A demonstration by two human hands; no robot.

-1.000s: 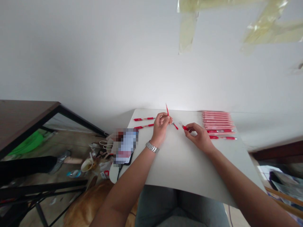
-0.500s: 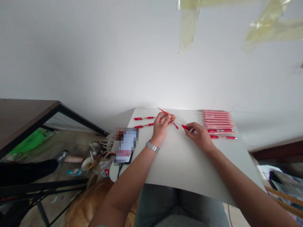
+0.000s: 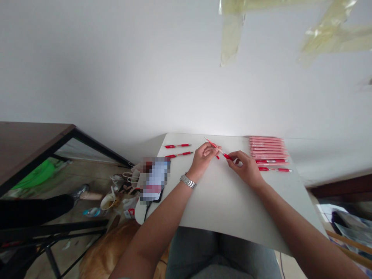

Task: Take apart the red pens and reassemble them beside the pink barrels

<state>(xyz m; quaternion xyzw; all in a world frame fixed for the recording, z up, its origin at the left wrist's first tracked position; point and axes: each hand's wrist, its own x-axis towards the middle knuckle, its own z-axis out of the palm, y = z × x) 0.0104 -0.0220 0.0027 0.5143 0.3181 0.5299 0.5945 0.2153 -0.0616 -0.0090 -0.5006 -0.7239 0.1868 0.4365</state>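
Observation:
Between its fingertips, my left hand (image 3: 201, 158) pinches a thin red pen refill (image 3: 210, 142) that slants up to the left. My right hand (image 3: 244, 166) is closed on a red pen barrel (image 3: 227, 156) whose clear end points at the left hand. Refill and barrel are in line, their ends meeting or nearly so; I cannot tell if one is inside the other. A small red pen piece (image 3: 217, 157) shows on the table just below the left fingertips. Two red pens (image 3: 178, 154) lie left of my left hand.
Right of my right hand, a row of pink sticks (image 3: 266, 146) lies on the white table (image 3: 223, 201), with red pens (image 3: 276, 169) nearer me. A blurred phone (image 3: 155, 180) sits at the left edge. Below it is a tan furry animal (image 3: 107, 252). A wall stands behind.
My left hand has moved right, bringing the refill to the clear end of the barrel. My right hand has stayed almost still.

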